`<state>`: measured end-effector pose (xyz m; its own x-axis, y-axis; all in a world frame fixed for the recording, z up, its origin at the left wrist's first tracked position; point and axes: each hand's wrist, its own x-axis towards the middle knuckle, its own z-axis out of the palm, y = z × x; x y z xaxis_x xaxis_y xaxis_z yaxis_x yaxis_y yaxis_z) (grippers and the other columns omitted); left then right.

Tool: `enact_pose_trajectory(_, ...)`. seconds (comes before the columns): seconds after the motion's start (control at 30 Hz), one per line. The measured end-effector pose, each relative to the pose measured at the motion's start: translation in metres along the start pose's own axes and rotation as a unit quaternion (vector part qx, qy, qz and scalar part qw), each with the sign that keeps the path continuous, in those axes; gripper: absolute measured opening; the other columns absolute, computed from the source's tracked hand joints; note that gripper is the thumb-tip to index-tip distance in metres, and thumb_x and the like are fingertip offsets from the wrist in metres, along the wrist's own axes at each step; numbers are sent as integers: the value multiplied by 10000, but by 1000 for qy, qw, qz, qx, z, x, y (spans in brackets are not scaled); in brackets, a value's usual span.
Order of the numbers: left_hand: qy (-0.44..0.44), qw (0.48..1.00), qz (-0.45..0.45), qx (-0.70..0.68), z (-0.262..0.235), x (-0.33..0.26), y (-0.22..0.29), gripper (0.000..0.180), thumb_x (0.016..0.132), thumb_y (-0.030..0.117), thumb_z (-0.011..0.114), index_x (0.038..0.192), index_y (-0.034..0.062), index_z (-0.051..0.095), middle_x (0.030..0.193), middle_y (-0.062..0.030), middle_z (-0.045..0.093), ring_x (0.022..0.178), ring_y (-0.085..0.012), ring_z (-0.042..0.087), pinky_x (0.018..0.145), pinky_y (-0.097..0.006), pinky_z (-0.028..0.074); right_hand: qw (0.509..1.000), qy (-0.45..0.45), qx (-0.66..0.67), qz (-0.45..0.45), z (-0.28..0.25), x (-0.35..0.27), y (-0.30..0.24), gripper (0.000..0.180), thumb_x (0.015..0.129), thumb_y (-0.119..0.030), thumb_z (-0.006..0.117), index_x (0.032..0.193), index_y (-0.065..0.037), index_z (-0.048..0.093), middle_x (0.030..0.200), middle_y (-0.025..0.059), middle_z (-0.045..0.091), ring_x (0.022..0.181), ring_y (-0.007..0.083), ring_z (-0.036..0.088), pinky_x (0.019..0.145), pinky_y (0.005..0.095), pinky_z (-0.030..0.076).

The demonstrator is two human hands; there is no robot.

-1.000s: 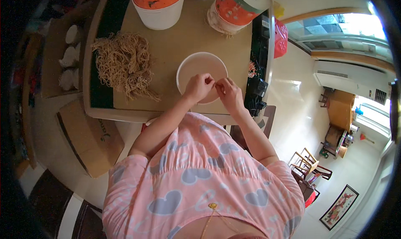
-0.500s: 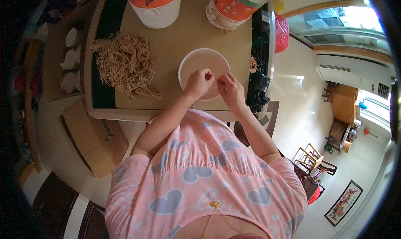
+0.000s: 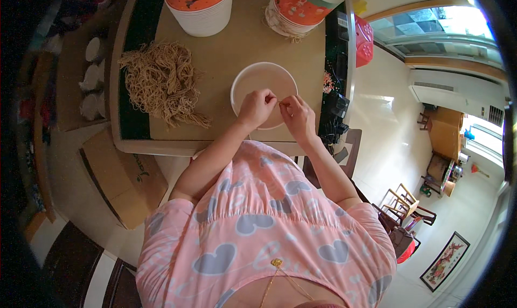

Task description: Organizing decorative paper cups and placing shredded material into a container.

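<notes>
We are holding both hands over the white bowl (image 3: 264, 81), which is standing on the tan table (image 3: 237, 44) close to its near edge. Our left hand (image 3: 257, 107) is curled, with the fingertips pressed together on a thin strand, and our right hand (image 3: 297, 115) is pinching the other end of it; the strand itself is too small for us to see clearly. The two hands are almost touching each other above the near rim of the bowl. To the left, a pile of tan fibre (image 3: 161, 84) is lying well apart from the bowl, with bare table between them. At the far edge, an orange and white bucket (image 3: 199, 6) and an orange container (image 3: 299, 6) are standing. A cardboard box (image 3: 124, 181) is lying on the floor, below the table's near left corner.
</notes>
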<state>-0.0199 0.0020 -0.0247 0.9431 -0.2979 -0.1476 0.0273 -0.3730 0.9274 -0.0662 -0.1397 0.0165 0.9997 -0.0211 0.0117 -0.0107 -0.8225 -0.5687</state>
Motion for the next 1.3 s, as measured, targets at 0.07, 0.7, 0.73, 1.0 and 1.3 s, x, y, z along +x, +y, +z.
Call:
enact_pose_trajectory(0.07,0,1000,16,21,2,1,-2,127,798,139,595,768,18,618,727,-149,642,695,-326,628,625,-406,496,1000,-1,6,-9,0,0,1,52,819,-120,592,821,-86,552,794,95,587,742,307,595,627,386,482)
enact_pose_trajectory(0.7,-5,1000,28,-5,-9,-4,22,126,835,144,596,857,20,603,788,-134,641,721,-276,629,652,-367,489,999,-10,32,-5,-11,2,-7,116,805,-123,629,917,-97,615,868,98,598,760,310,604,633,381,488)
enact_pose_trajectory(0.73,-8,999,30,-21,-10,-4,24,135,842,137,608,887,10,601,798,-134,650,701,-232,643,642,-327,492,999,20,31,-32,-13,3,-6,107,800,-96,641,903,-74,624,837,92,600,690,275,596,597,349,481)
enact_pose_trajectory(1.0,-36,998,18,-50,-15,-6,38,135,842,141,615,882,12,603,778,-116,650,670,-188,628,636,-311,487,994,41,101,6,-26,4,-16,97,777,-31,661,871,-52,643,779,59,588,534,130,474,495,228,411)
enact_pose_trajectory(1.3,-104,993,40,-48,-24,-26,62,121,783,118,617,743,4,609,634,-119,611,559,-213,588,544,-327,454,990,59,128,-4,-18,-11,0,94,781,-29,654,873,-50,660,820,91,587,655,200,589,547,287,493)
